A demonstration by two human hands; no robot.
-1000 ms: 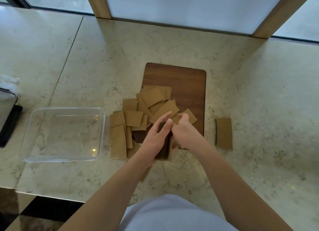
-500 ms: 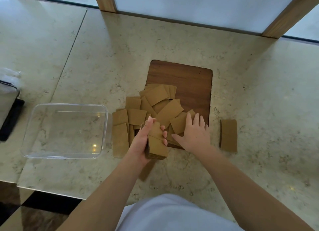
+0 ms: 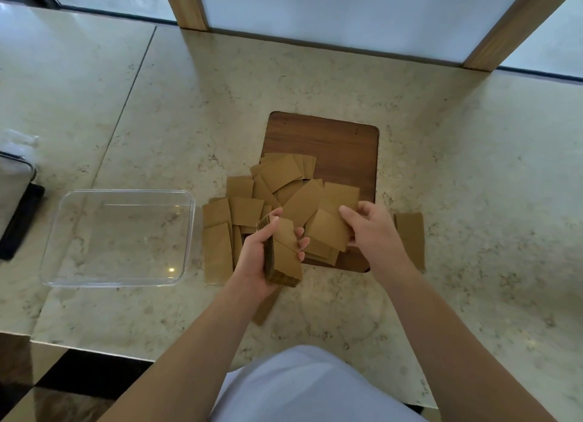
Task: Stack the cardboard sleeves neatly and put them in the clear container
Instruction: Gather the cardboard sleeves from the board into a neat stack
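Left hand (image 3: 257, 257) grips a stack (image 3: 284, 257) (edges squared) right of the empty container (image 3: 189, 232); right fingers (image 3: 347, 215) pinch a sleeve (image 3: 328, 234)

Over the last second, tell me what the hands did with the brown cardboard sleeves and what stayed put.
The two hands parted. The left hand kept the gathered stack of brown cardboard sleeves, turning it flatter. The right hand let go, reached onto the loose sleeves and now pinches one loose sleeve by its edge. The clear plastic container remains empty, and the lone sleeve right of the dark wooden board has not moved.
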